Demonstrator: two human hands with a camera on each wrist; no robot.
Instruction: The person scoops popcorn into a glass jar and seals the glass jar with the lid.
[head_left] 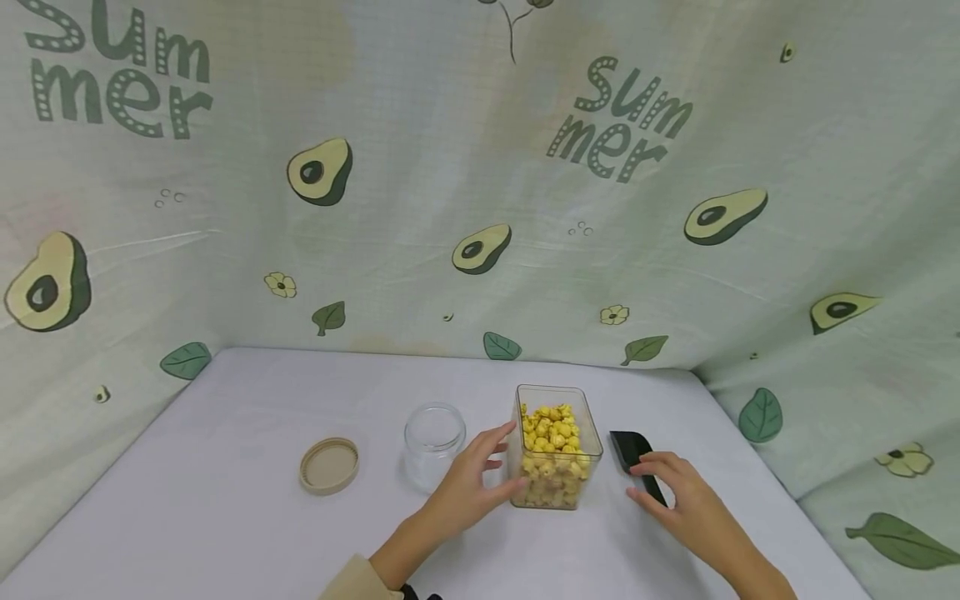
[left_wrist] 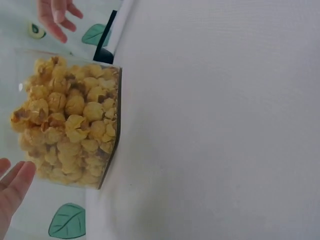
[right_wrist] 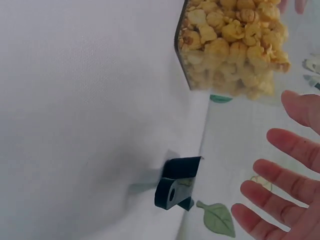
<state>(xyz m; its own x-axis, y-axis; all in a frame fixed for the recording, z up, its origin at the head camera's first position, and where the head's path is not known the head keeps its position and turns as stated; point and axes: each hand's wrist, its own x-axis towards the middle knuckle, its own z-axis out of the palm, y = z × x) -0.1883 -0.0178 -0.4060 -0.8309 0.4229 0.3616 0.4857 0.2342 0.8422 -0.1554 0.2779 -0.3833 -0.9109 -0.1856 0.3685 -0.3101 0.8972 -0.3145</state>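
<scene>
A clear square container [head_left: 552, 492] of yellow popcorn [head_left: 551, 431] stands on the white table. My left hand [head_left: 471, 477] is at its left side, thumb and fingers spread apart; in the left wrist view the fingertips [left_wrist: 22, 175] show close by the container wall. To the right of the container lies a black scoop [head_left: 630, 448], its handle toward me. Over that handle hovers my right hand [head_left: 678, 500], fingers loosely bent and holding nothing. The right wrist view shows its fingers [right_wrist: 285, 187] spread, with the scoop [right_wrist: 177, 182] on the table beyond them.
A clear round jar [head_left: 433, 450] without a lid stands left of the container, partly behind my left hand. Farther left a beige round lid [head_left: 329, 466] lies on the table [head_left: 225, 500]. A printed cloth [head_left: 405, 208] hangs behind and at both sides.
</scene>
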